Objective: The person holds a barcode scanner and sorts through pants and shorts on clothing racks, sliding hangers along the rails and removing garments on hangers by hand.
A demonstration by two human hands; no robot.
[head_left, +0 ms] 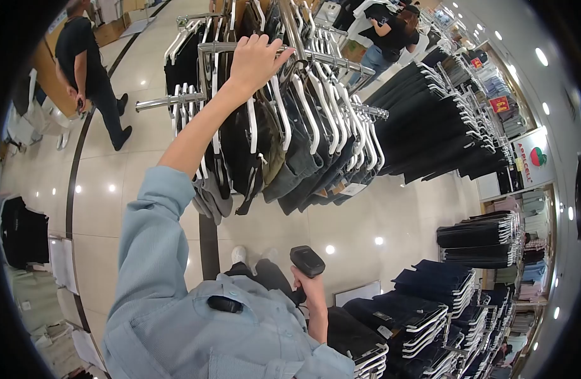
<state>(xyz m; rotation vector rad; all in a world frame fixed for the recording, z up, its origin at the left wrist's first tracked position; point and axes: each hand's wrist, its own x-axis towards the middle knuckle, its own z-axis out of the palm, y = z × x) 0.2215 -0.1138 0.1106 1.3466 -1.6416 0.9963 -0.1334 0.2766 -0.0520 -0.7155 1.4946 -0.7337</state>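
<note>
My left hand reaches up and curls its fingers over the chrome bar at the top of a clothes rack. Just below it, pairs of trousers and other dark garments hang from white hangers. Close to my body, my right hand is wrapped around the handle of a black barcode scanner. The scanner's head points up and away from me.
A person in black is at the far left, and another person stands behind the rack. Racks of dark trousers and folded jeans on hangers line the right. Stocked shelves follow the wall.
</note>
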